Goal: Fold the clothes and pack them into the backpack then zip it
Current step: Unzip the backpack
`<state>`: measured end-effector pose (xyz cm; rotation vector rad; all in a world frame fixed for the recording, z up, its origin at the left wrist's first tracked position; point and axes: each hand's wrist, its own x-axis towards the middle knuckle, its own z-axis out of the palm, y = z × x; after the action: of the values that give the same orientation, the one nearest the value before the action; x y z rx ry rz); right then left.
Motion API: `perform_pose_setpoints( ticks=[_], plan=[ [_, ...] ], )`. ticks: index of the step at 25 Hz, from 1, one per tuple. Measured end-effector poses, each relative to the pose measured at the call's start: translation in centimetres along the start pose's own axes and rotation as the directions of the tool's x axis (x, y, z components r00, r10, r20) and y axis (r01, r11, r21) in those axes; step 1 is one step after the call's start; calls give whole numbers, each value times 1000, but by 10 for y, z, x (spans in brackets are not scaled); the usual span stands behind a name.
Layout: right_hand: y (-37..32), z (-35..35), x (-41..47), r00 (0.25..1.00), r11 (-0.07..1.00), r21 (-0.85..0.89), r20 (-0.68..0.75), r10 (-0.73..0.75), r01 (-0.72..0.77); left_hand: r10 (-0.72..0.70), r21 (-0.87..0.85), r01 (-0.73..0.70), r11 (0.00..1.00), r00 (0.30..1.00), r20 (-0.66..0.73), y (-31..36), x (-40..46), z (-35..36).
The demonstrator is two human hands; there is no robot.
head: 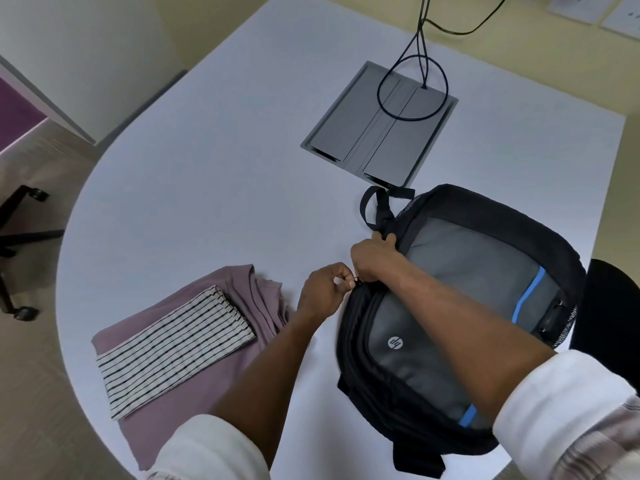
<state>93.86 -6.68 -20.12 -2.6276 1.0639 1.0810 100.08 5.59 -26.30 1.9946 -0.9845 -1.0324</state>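
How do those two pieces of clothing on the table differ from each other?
The striped garment is white with thin dark lines; the mauve garment is plain. The striped one is folded into a narrow strip and lies on top; the mauve one is the larger fold underneath. Both lie flat, left of the backpack, not yet packed.

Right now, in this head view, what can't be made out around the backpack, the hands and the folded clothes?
- Zipper pull: hidden between the left hand and right hand; too small to see.
- Inside of the backpack: covered by its front panel and the right forearm.
- Mauve garment: near corner hidden by the left sleeve.
- Striped garment: folded, its type unclear.
- Cables: cut off by the top edge.
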Motion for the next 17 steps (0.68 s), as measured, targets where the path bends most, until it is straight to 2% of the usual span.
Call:
perform_pose_setpoints(
  ticks=[3,6,11,14,17],
  plan=[
    [0,3,-1,1000,999,49,5,-9,9,-6,57,7,998,1000,-13,1,-6,-1],
    [2,6,0,999,989,149,-24,27,-23,58,175,-50,983,997,-41,2,-10,-1],
    [7,18,6,944,963,243,-274,181,-114,188,442,-159,883,982,-20,3,-16,-3],
    [18,16,14,894,953,256,-371,250,-161,229,504,-193,842,973,-10,-2,-23,-6],
    [26,17,19,873,952,265,-414,258,-155,276,529,-219,820,961,-29,-12,-39,-6]
  ],
)
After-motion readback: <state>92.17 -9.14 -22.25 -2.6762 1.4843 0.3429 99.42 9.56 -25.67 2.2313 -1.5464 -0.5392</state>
